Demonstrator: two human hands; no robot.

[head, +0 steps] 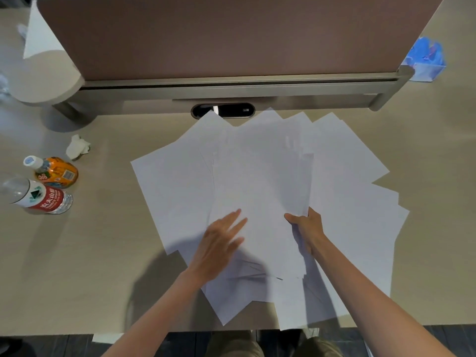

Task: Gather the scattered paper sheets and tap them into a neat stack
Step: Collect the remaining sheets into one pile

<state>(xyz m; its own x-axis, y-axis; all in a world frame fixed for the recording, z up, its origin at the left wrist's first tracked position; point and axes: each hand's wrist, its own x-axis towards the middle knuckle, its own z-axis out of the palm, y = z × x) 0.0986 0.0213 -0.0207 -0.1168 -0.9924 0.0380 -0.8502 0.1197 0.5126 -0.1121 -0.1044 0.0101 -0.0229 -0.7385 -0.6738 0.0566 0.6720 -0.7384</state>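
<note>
Head view: paper sheets fanning across desk at frame centre. Left hand pressing flat, fingers spread; right hand pinching partial bundle edge. Likely light, floppy, slippery; gripping best along side edges.

We saw soft overhead light, a shadow on the beige desk, blurred fingers, bowed edges.
</note>
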